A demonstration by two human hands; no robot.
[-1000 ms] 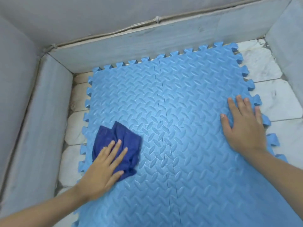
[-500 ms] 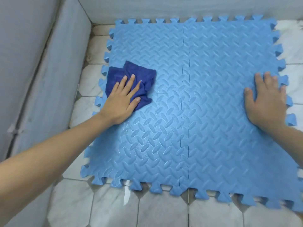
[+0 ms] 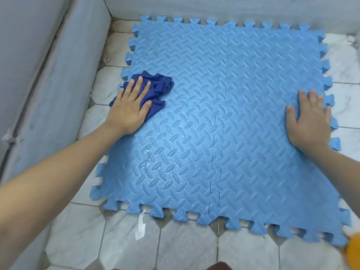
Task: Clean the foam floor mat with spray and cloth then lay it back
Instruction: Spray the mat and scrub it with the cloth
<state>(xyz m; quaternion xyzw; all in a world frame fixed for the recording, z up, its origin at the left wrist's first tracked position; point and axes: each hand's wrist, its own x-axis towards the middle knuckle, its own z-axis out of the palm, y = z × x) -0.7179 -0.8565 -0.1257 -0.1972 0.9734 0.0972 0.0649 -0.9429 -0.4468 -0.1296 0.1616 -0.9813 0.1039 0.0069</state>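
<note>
You have one blue foam mat (image 3: pixel 253 133) in front of you, made of what reads as four interlocking tiles, though the cross seam is faint, so count at least two with certainty. On it you have one dark blue cloth (image 3: pixel 155 88) and two hands, your left hand (image 3: pixel 130 106) on the cloth and your right hand (image 3: pixel 309 121) on the mat. At the lower right corner you can count one orange object (image 3: pixel 353 250), too cropped to name.
</note>
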